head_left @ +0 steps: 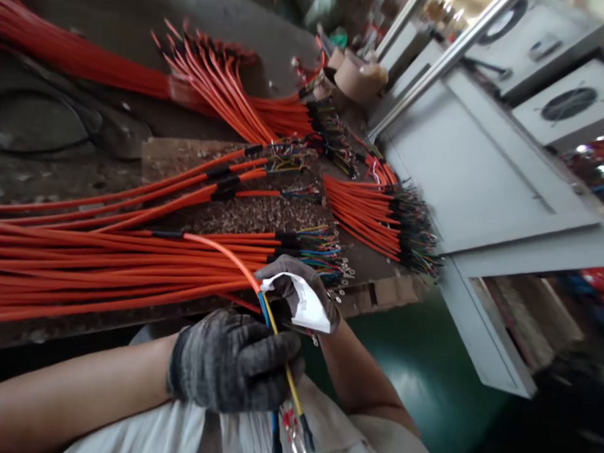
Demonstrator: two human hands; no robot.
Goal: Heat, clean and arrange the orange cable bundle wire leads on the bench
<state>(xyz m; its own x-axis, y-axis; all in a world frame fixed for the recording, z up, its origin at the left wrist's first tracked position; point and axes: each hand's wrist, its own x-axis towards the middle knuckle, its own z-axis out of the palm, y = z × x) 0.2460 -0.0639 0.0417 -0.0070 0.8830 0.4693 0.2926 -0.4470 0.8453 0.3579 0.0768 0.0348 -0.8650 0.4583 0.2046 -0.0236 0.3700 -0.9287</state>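
Note:
My left hand (233, 364), in a grey knit glove, is closed around the thin yellow-green and blue wires (293, 390) at the stripped end of an orange cable (230, 255). The wire ends hang past my fingers over my lap. Just above it, my right hand (294, 266), also gloved, curls around a white paper-like strip (306, 305). That strip bends in a curve and touches the cable where the orange jacket stops. Some of my right fingers are hidden behind it. A thick row of orange cables (130, 272) lies beside my hands on the bench.
More orange cable bundles (223, 83) lie farther back, and another bundle (367, 216) rests to the right. Brown tape rolls (356, 78) stand near a metal post (439, 65). A grey-white cabinet (465, 147) borders the bench on the right. Black cable (35, 151) loops at left.

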